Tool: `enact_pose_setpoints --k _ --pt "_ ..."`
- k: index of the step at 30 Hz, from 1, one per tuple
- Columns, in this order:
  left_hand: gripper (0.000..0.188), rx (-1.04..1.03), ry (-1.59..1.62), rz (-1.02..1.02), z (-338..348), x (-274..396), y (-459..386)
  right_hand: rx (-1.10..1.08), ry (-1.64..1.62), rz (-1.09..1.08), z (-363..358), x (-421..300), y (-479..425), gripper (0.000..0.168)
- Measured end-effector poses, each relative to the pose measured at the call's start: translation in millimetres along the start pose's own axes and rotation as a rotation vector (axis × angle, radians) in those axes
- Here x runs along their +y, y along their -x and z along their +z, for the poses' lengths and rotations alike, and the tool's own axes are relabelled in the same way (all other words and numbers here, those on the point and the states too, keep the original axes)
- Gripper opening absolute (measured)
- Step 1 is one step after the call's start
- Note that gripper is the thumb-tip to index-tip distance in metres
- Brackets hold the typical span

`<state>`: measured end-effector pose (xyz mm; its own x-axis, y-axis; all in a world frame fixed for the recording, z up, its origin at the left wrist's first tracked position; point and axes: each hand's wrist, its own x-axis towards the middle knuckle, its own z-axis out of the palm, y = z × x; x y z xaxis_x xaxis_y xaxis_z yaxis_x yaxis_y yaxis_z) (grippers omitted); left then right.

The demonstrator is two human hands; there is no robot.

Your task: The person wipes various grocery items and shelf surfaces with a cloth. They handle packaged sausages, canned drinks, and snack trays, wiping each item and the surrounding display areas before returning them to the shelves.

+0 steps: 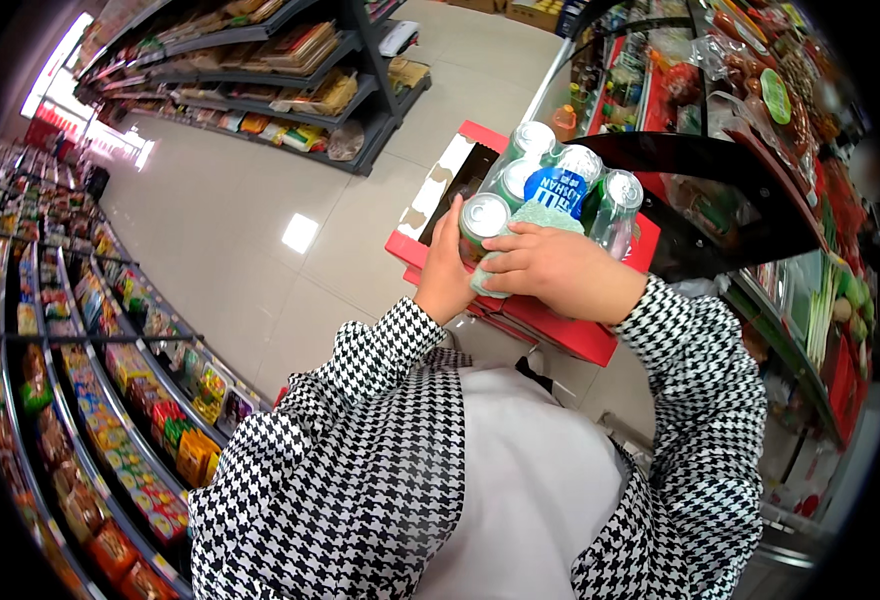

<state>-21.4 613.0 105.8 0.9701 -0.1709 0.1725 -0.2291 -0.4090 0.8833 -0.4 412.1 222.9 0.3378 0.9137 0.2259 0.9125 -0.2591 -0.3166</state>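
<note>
A shrink-wrapped pack of drink cans [517, 177] with silver lids stands on a red cardboard box [597, 341]. The side of the nearest can [484, 217] is cupped by my left hand [447, 262], fingers pointing away from me. My right hand [560, 270] holds a crumpled pale green cloth [548, 216] against the pack's near side. Part of the cloth hangs below my right fingers, touching the same can. On the wrap over the cans sits a blue round label [554, 189] with white writing. My palms hide the lower part of the near cans.
To the right, a black panel [717, 199] juts out beside a display of bagged produce [770, 82]. Curved shelves of packaged snacks [124, 360] line the left. A dark shelf rack [372, 97] stands ahead on the pale tiled floor [275, 195].
</note>
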Motion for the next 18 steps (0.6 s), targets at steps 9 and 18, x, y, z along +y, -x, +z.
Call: enact_pose_setpoints --k 9,18 --pt "0.087 -0.072 0.028 0.025 -10 -2 -18 0.28 0.237 0.226 4 72 9 0.035" --pt "0.099 -0.028 -0.013 0.062 -12 -9 -19 0.431 0.183 0.562 -15 116 45 0.035"
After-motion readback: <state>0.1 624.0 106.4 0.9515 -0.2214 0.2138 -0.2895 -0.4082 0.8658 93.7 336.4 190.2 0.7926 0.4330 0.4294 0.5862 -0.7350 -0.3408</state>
